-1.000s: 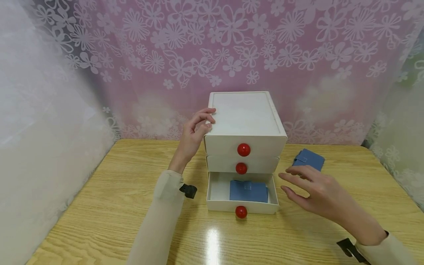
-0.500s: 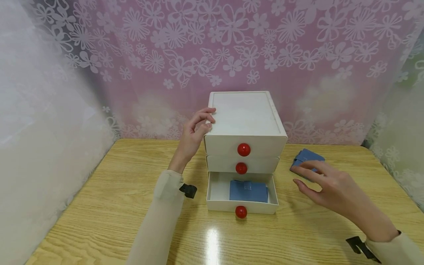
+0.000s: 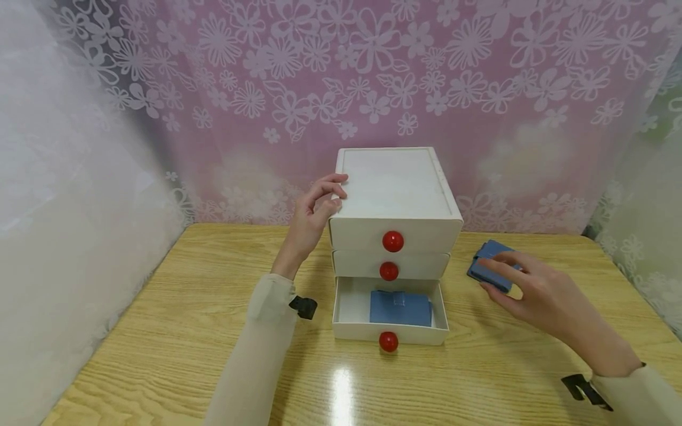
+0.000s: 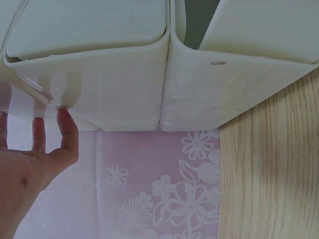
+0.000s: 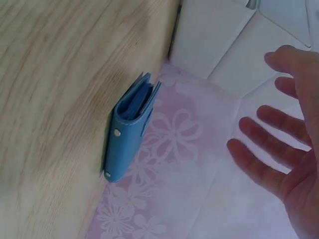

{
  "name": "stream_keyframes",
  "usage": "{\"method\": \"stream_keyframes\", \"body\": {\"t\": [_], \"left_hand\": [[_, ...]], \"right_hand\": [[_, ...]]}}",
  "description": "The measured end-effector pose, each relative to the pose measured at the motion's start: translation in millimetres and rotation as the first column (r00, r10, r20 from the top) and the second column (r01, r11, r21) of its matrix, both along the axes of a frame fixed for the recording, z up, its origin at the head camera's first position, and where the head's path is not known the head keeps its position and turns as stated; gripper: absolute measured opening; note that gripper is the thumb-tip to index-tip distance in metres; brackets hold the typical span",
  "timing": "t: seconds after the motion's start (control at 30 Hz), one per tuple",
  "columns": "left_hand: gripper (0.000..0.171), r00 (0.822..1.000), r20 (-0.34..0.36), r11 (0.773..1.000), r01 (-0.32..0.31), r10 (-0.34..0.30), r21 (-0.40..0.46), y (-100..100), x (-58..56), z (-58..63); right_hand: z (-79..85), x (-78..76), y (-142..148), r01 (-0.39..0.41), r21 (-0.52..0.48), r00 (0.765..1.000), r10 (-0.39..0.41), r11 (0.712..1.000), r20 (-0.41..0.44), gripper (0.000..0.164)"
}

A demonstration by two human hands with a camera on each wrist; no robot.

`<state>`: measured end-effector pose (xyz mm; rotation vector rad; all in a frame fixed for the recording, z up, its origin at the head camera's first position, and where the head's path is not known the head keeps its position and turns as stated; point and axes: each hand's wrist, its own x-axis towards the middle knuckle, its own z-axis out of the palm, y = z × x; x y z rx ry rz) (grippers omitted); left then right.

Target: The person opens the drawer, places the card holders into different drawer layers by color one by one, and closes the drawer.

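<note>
My left hand [image 3: 311, 216] rests with its fingertips at the upper left edge of a white drawer unit [image 3: 396, 183]; its fingers [image 4: 68, 130] touch the unit's side wall in the left wrist view. The bottom drawer [image 3: 354, 332] is pulled out and holds a blue wallet [image 3: 401, 309] lying flat. A second blue wallet [image 3: 492, 247] lies on the table right of the unit. My right hand [image 3: 549, 302] hovers over it, fingers and thumb spread and holding nothing. The right wrist view shows this wallet [image 5: 127, 134] folded, its end facing the camera, apart from the fingers.
Two upper drawers with red round knobs [image 3: 393, 241] are closed above the bottom one. The wooden table [image 3: 213, 331] extends around the unit. A pink flowered curtain [image 3: 319, 77] hangs behind, and pale sheets stand at both sides.
My right hand has moved right, away from the drawer, to over the wallet on the table. My left hand, the drawer unit and both wallets have stayed in place.
</note>
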<state>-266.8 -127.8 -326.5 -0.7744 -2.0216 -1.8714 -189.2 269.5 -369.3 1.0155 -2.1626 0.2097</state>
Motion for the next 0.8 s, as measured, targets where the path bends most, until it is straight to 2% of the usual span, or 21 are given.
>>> {"method": "stream_keyframes", "body": {"t": [0.17,0.33,0.5,0.63,0.8], "left_hand": [[0.025,1.000,0.000,1.000,0.001,-0.001,0.003,0.2,0.1,-0.2],[0.024,1.000,0.002,1.000,0.002,-0.002,0.006,0.7,-0.4,-0.4],[0.023,1.000,-0.001,1.000,0.005,-0.005,0.008,1.3,-0.9,-0.7],[0.023,1.000,-0.003,1.000,0.007,-0.007,0.006,1.7,-0.9,-0.7],[0.022,1.000,0.007,1.000,0.015,-0.015,0.011,0.4,-1.2,-0.6]], "right_hand": [[-5.6,-6.7,6.7,0.054,0.011,0.996,-0.055,0.998,0.067,0.065],[-10.6,-14.6,15.1,0.071,0.031,0.985,-0.075,0.997,0.152,0.071],[-13.5,-21.0,21.6,0.116,0.101,0.961,-0.137,0.988,0.242,0.055],[-13.5,-25.8,24.1,0.162,0.166,0.916,-0.211,0.973,0.341,0.067],[-15.1,-33.8,27.0,0.201,0.242,0.825,-0.297,0.949,0.480,0.067]]}}
